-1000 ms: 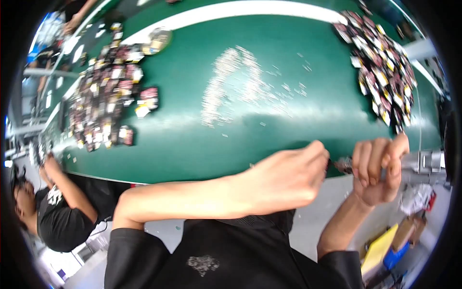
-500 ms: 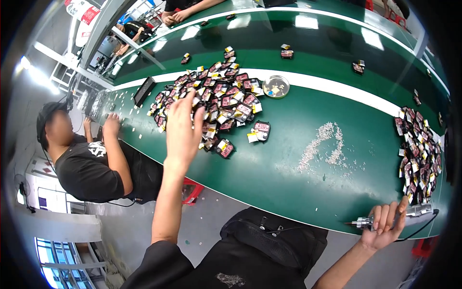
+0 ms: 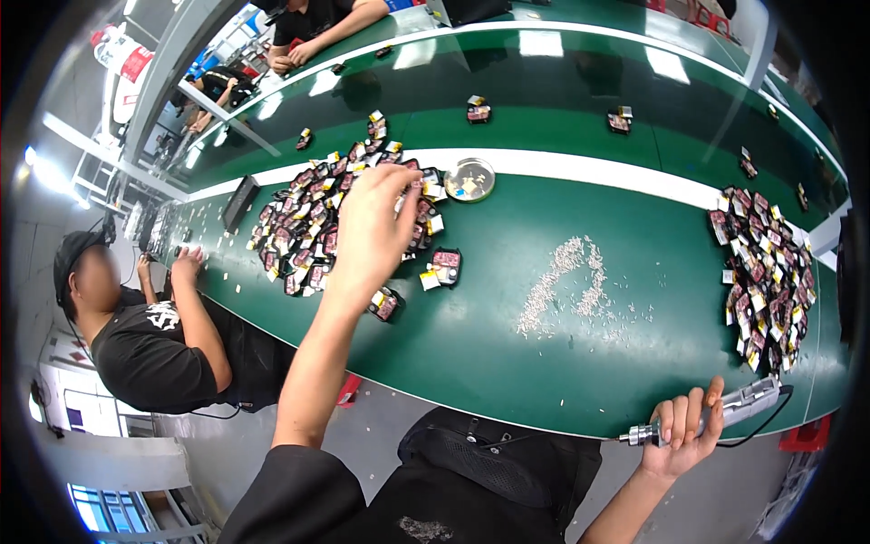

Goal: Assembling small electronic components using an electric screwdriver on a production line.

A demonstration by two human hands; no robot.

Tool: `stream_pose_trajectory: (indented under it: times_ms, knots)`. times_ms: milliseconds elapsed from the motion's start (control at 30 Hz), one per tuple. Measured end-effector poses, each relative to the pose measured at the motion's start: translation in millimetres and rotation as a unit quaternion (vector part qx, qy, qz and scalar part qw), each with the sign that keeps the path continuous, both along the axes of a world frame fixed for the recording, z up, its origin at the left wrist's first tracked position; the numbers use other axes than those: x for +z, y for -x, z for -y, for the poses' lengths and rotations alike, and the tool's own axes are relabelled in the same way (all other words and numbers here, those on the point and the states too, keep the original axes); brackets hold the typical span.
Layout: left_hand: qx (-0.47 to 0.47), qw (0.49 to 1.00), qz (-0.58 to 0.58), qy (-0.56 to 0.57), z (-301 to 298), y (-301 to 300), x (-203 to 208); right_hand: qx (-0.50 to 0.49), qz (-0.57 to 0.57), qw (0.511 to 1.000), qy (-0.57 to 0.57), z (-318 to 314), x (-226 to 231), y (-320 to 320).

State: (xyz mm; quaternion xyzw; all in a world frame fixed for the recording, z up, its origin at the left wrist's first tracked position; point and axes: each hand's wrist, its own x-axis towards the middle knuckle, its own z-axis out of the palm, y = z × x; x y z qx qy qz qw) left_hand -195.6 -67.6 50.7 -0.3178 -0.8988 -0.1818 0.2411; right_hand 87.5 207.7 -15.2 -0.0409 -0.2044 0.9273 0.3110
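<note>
Head view, left to right: a pile of black-and-pink units lies on the green table, and your left hand is over its right side, fingers bent, though whether they pinch a unit cannot be told. Right of that hand come a loose unit, a round dish farther back and scattered pale bits. Your right hand's fingers wrap the driver, its tip pointing left, near a second pile.
</note>
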Motion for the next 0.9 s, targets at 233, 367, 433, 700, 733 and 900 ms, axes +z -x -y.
stream_pose_trajectory:
  times_ms: [233,367,433,700,733,900]
  knots:
    - [0.117,0.979,0.164,0.031,96,148,9,0.035,-0.029,0.999,0.013,5,0,6]
    - [0.042,0.985,0.091,0.142,78,163,-14,0.024,-0.019,0.999,0.016,3,-1,4]
    - [0.11,0.974,0.124,0.156,79,161,-25,0.024,-0.019,0.999,0.014,3,-2,6]
    - [0.065,0.979,0.084,0.175,114,147,-18,0.01,-0.005,0.999,0.046,4,-2,6]
    - [0.064,0.976,0.104,0.181,119,143,-17,0.013,-0.004,0.999,0.05,5,-2,5]
    - [0.083,0.98,0.15,0.098,126,110,-14,0.006,-0.007,0.999,0.047,3,-1,1]
